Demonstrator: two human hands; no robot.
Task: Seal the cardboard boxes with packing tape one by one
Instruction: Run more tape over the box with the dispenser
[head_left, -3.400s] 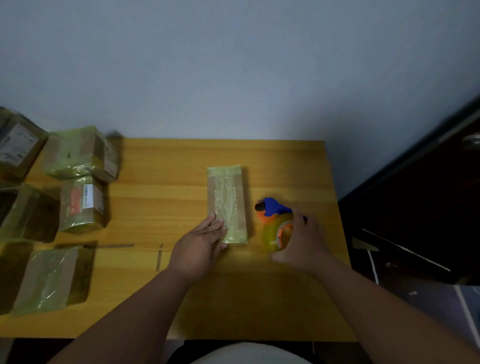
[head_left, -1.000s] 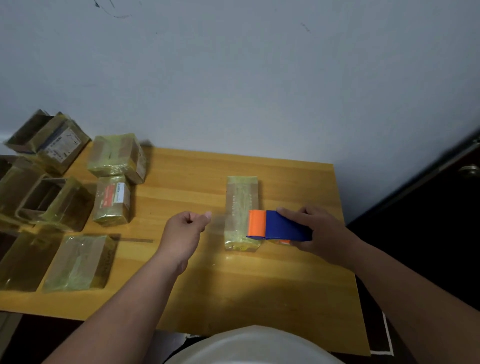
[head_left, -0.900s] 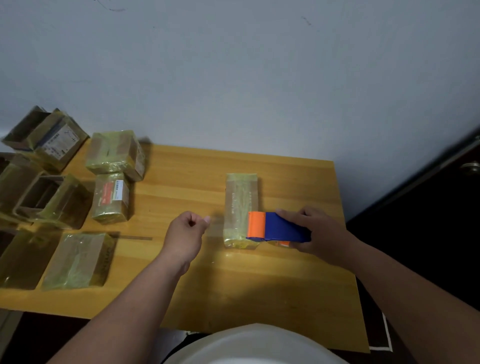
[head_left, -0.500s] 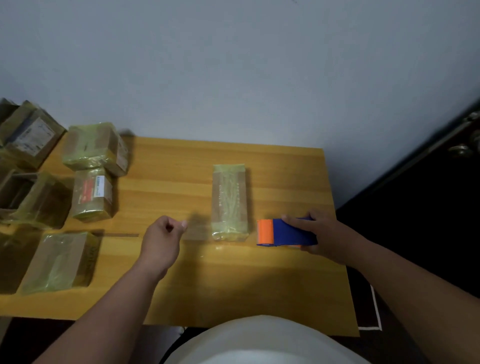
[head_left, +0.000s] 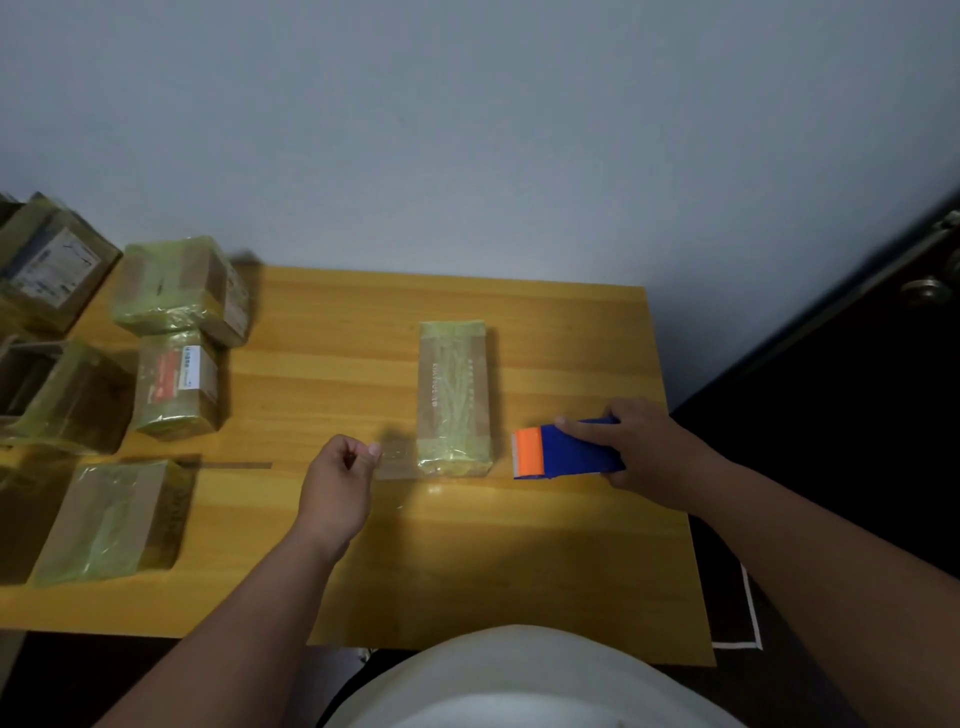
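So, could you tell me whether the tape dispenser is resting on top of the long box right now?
No, the tape dispenser, held by the right hand, sits right of the long box.

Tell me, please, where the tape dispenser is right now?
In the head view, the tape dispenser is in the right hand, just right of the long box at the table's middle.

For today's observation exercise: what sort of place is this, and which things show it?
Probably a small home packing station: taped cardboard boxes crowd a wooden table, and the right hand holds a tape dispenser.
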